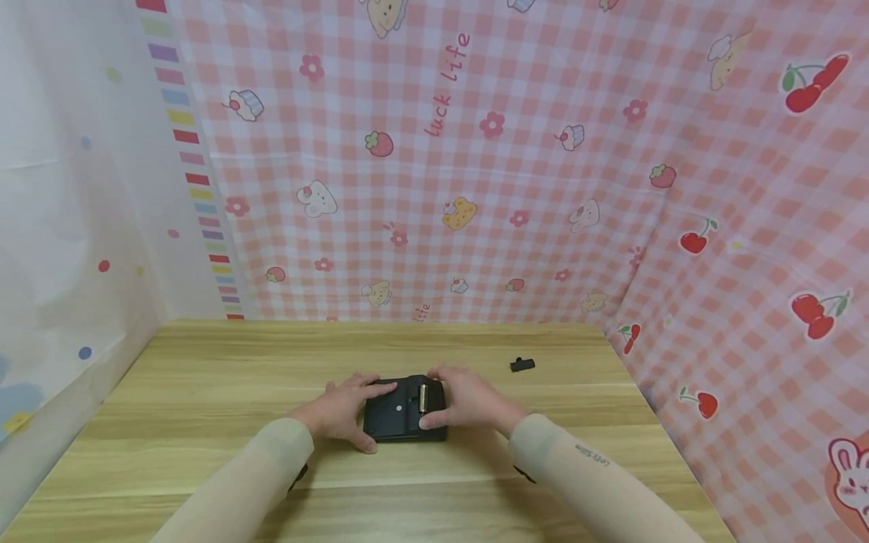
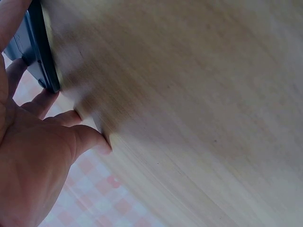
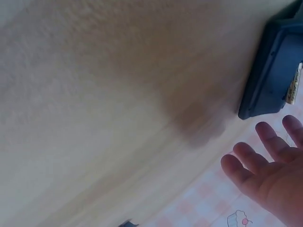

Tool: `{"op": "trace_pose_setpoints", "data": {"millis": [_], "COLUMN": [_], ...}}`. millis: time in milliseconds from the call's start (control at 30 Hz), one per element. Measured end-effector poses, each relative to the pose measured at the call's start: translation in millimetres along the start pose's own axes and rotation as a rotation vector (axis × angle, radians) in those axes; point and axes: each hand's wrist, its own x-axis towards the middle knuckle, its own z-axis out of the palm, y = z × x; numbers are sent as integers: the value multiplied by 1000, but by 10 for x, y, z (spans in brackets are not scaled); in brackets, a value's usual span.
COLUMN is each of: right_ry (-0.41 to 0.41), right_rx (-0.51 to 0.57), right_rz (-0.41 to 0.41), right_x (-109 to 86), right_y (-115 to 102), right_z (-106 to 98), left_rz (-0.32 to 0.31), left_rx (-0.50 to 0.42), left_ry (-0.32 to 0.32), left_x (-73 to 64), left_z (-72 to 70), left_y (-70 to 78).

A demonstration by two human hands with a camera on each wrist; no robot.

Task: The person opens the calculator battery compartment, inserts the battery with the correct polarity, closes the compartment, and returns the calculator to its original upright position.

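Observation:
A flat black device point(image 1: 388, 413) sits low over the wooden table, with a gold battery point(image 1: 424, 398) in an uncovered slot on its upper face. My left hand point(image 1: 342, 412) grips its left end, index finger lying on the face and thumb at the near corner; in the left wrist view, fingertips point(image 2: 47, 98) meet its edge. At the other end my right hand point(image 1: 465, 397) holds the device, thumb beside the battery and fingers by the far corner. Part of the battery point(image 3: 294, 85) shows in the right wrist view, with several fingertips just past the device's edge.
A small black cover-like piece point(image 1: 522, 365) with a tab lies on the wooden table point(image 1: 224, 400) toward the back right. Pink checked cloth point(image 1: 421, 181) hangs behind and to the right, and a white cloth point(image 1: 75, 226) hangs along the left.

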Motion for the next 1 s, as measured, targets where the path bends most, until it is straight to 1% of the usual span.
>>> {"op": "trace_pose_setpoints", "data": {"millis": [100,267,567,733,867,1000], "right_ry": [-11,0,-5,-4,4,6], "right_rx": [-1,-14,-68,-107,-97,-86], "right_rz": [-13,-28,-38,-30,-23,-18], "right_x": [-7,-18,-25,-24,-27,-23], "right_y": [7,8,0,-18,-39,-60], "right_z": [30,67,75,73,68,58], "left_rz": [1,6,38,11,-6,-5], "left_rx": [-3,-10,-23,-8,3,1], "left_ry": [0,1,-1,0,-1,3], "left_x": [-1,6,19,33,35,33], "left_z": [3,7,-5,7,22,21], "left_y": [-1,-9,-36,-39,-40,-36]}}
